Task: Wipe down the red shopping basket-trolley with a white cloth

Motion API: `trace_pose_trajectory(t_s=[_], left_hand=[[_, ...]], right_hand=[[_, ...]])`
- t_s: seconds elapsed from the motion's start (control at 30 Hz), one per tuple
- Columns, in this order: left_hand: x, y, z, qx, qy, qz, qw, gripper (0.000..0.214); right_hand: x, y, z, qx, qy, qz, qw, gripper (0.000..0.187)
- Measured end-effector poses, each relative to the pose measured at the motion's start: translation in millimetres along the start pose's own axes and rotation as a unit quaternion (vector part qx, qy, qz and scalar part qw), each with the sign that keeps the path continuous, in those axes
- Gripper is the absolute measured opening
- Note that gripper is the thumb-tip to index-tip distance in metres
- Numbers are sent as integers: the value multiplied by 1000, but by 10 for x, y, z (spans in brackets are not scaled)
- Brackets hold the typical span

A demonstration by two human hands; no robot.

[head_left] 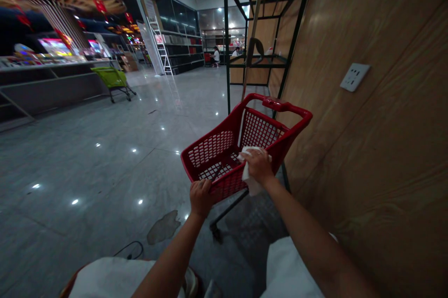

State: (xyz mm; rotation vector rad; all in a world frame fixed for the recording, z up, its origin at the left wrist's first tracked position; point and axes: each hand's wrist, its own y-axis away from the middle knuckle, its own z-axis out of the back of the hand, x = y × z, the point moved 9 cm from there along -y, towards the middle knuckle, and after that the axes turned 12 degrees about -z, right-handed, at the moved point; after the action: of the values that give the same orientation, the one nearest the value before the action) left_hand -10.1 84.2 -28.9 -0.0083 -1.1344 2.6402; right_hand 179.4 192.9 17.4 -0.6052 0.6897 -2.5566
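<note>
A red plastic shopping cart [224,148] with a mesh basket on a dark metal frame stands right in front of me, its handle [280,103] at the far side. My left hand [201,198] grips the near rim of the basket. My right hand [258,166] presses a crumpled white cloth [249,181] against the basket's right rim, and part of the cloth hangs down outside the mesh. Nothing shows inside the basket except its mesh floor.
A wood-panelled wall with a white wall socket [354,77] rises close on the right. Behind the cart stands a dark metal shelf frame [227,55]. A green shopping cart [112,78], a stepladder [159,46] and a distant person [216,56] stand across the polished floor.
</note>
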Motion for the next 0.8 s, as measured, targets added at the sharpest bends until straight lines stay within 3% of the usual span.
trace_pose_trajectory(t_s=[0.1,0.2,0.27,0.4,0.5,0.6,0.67,0.8], left_hand=[[-11,5,-11,-8,5,8,1000,10],[-56,4,-64,5,3,23,1000,12],[-86,-4,-96,13,-5,32,999,13],[-99,-24,-127,9,-15,33,999,12],[-94,-29,-111,-10,-5,11,1000,6],[-93,-33,-81,-20,7,-7,1000,11],[-81,-42,-64,-16,8,-3,1000,9],[-80,-68,-22,-15,-8,-1,1000,12]], right_hand=[[-679,-201,354,-96,24,-98,990,36],[-832,-220,444,-156,-2,-131,979,38],[-557,-141,257,-123,-26,-112,986,39],[535,257,-325,26,-62,9,998,38],[1109,520,-476,49,-72,90,992,39],[1202,546,-457,58,-68,142,986,40],[1071,475,-406,61,-63,146,985,38],[728,366,-332,49,-50,88,994,34]])
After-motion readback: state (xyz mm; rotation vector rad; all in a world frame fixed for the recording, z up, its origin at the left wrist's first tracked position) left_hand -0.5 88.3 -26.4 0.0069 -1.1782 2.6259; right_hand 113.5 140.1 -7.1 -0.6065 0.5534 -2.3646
